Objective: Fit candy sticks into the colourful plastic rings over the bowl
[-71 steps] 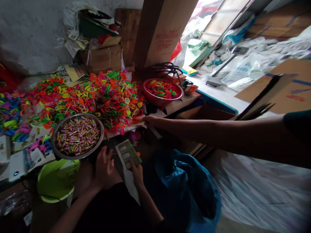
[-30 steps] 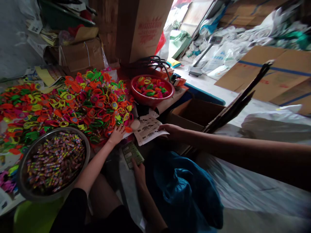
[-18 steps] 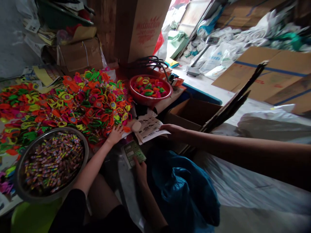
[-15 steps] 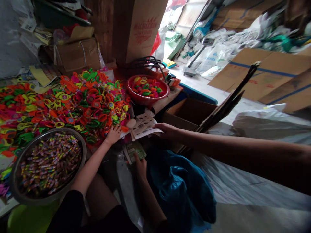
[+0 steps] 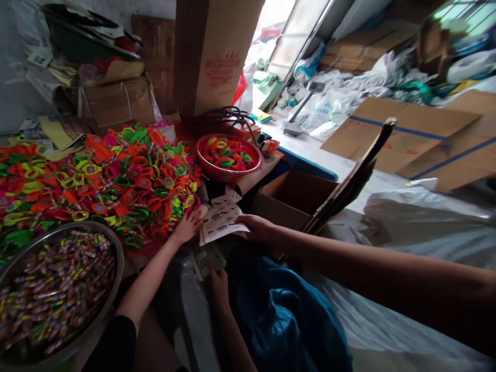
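My left hand [image 5: 188, 226] reaches to the front edge of the pile of toy watches [image 5: 134, 181], fingers stretched and apart. Its fingertips touch a small pale round piece [image 5: 200, 211] beside the printed sheets [image 5: 220, 219]. Lower down, in shadow, my right hand [image 5: 219, 283] is closed on the edge of a flat green printed packet [image 5: 209, 260]. Another person's hand [image 5: 256, 227] comes in from the right and holds the right edge of the printed sheets. A metal bowl [image 5: 118, 258] of small wrapped sweets stands left of my left arm.
A red basin [image 5: 228, 175] of toy watches stands behind the sheets. To its right is an open cardboard box [image 5: 271, 206] with flattened cardboard [image 5: 349, 181] sticking up. A blue plastic sack [image 5: 287, 315] fills the space beside my right arm. Tall cartons [image 5: 217, 57] stand behind.
The view has shifted, so the scene sits lower and further left. My left hand has moved onto the pale round piece. The other person's hand still holds the sheets.
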`<action>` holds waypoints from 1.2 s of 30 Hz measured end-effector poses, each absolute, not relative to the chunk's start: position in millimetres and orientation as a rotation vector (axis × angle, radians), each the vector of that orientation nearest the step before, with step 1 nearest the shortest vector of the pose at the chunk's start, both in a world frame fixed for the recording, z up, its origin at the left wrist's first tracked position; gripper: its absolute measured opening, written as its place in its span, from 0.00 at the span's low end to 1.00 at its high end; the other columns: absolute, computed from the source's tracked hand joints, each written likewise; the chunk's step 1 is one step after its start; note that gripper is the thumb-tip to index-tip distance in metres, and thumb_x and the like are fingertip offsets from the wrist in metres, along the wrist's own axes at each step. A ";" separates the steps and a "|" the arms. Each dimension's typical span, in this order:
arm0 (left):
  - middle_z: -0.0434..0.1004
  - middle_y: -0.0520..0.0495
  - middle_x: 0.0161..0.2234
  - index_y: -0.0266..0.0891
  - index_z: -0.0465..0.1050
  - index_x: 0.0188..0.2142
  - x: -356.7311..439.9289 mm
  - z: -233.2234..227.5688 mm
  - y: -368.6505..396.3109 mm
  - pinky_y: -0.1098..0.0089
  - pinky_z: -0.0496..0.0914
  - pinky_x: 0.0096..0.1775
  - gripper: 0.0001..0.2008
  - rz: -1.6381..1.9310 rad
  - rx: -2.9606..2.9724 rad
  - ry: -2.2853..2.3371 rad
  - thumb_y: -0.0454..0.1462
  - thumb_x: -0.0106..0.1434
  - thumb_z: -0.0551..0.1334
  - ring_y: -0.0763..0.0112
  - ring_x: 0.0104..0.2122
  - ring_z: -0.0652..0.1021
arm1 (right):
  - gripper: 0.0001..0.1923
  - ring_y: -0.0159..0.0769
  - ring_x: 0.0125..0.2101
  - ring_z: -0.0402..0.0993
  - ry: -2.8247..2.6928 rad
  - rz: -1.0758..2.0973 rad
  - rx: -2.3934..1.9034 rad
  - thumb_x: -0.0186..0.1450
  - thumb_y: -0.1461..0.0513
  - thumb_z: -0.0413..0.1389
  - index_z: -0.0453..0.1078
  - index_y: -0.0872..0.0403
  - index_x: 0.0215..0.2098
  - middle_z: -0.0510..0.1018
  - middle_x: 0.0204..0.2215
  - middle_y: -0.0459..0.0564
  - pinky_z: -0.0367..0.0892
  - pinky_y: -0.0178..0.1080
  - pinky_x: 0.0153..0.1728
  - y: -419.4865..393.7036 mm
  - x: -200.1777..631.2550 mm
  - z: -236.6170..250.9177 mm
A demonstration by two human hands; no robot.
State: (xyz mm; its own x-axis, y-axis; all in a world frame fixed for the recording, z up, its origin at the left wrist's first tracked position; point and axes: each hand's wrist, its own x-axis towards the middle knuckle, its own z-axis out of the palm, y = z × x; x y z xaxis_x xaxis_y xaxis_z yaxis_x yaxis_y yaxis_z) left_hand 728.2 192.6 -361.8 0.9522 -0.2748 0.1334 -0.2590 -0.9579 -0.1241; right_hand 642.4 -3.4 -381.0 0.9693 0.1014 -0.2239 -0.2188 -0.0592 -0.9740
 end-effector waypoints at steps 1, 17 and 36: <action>0.48 0.39 0.65 0.41 0.59 0.61 728.2 -364.3 193.3 0.47 0.55 0.59 0.23 -0.248 -3.001 0.408 0.37 0.66 0.51 0.52 0.64 0.54 | 0.18 0.49 0.36 0.76 0.090 0.273 -1.619 0.56 0.48 0.58 0.74 0.54 0.34 0.79 0.34 0.53 0.72 0.50 0.37 -4.4 642.7 -381.7; 0.44 0.40 0.66 0.38 0.60 0.60 727.2 -355.5 196.5 0.47 0.53 0.60 0.22 -0.226 -2.996 0.460 0.37 0.66 0.51 0.52 0.65 0.50 | 0.27 0.47 0.44 0.74 0.257 0.278 -1.556 0.52 0.48 0.60 0.74 0.60 0.41 0.79 0.40 0.55 0.68 0.44 0.47 -17.5 637.8 -360.6; 0.58 0.36 0.61 0.34 0.62 0.59 725.1 -341.2 191.3 0.51 0.52 0.61 0.23 -0.313 -3.009 0.333 0.40 0.67 0.50 0.53 0.61 0.59 | 0.25 0.40 0.41 0.76 0.474 -0.082 -1.298 0.58 0.55 0.55 0.68 0.65 0.48 0.78 0.41 0.59 0.73 0.38 0.37 17.9 791.1 -338.3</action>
